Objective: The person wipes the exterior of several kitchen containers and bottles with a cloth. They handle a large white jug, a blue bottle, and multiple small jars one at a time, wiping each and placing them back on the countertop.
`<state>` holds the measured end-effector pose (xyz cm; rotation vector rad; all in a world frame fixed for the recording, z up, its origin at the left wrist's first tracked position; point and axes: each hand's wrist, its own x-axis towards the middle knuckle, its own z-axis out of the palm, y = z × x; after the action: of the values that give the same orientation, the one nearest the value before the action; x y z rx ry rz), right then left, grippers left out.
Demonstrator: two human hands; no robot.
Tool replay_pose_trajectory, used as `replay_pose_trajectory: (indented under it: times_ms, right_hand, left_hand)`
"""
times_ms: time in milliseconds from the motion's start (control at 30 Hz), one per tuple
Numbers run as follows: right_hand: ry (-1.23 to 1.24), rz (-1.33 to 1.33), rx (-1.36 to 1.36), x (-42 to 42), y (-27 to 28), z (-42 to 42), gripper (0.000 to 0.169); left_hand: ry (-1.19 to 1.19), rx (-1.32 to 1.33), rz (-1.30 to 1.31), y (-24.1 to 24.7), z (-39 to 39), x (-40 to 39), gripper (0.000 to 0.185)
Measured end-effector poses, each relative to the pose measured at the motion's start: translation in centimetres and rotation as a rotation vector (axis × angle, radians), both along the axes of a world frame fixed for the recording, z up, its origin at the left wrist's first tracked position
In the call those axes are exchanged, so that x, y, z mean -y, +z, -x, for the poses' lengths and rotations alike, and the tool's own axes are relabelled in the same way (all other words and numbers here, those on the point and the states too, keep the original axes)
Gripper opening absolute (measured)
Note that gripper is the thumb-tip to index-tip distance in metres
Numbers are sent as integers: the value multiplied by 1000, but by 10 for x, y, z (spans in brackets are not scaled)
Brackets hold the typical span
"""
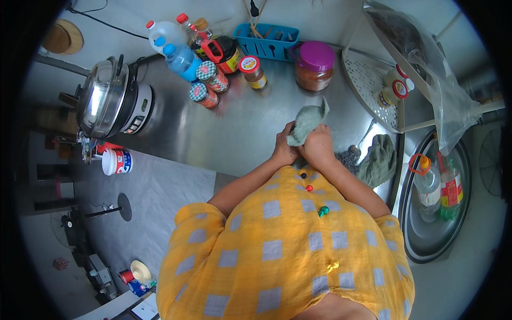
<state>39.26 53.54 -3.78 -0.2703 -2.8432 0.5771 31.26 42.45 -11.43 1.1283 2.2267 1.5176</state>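
Observation:
A grey-green cloth (307,123) is bunched between my two hands, above the stainless steel counter (240,132). My right hand (319,145) grips the cloth from the right, fingers closed. On its other side, my left hand (285,146) has its fingers curled at the cloth's edge; a small dark thing shows by the fingertips, too hidden to name. Whether the left hand holds the cloth or that dark thing, I cannot tell. To the right of my right forearm lie a second grey-green cloth (378,162) and a dark, fuzzy scouring pad (349,160).
Sauce bottles and jars (218,78), a blue utensil basket (266,42) and a purple-lidded jar (315,66) line the counter's back. An electric pot (110,100) stands left. At right are a perforated corner shelf (360,76) and a round metal tray (432,240) with bottles.

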Motion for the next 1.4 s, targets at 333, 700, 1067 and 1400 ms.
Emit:
replay_pose_trajectory:
  times_ms: [333, 700, 1067, 1400]
  right_hand:
    - [12, -34, 305, 5, 32, 42, 35]
    - [-5, 1307, 99, -41, -10, 36, 36]
    - [73, 707, -217, -16, -13, -23, 53]
    - [213, 1244, -150, -37, 72, -36, 49]
  left_hand:
    - [-93, -176, 313, -20, 0, 6, 47]
    - [110, 203, 108, 40, -13, -7, 54]
    - [-207, 895, -263, 66, -17, -4, 48]
    - [-619, 1185, -131, 133, -16, -3, 49]
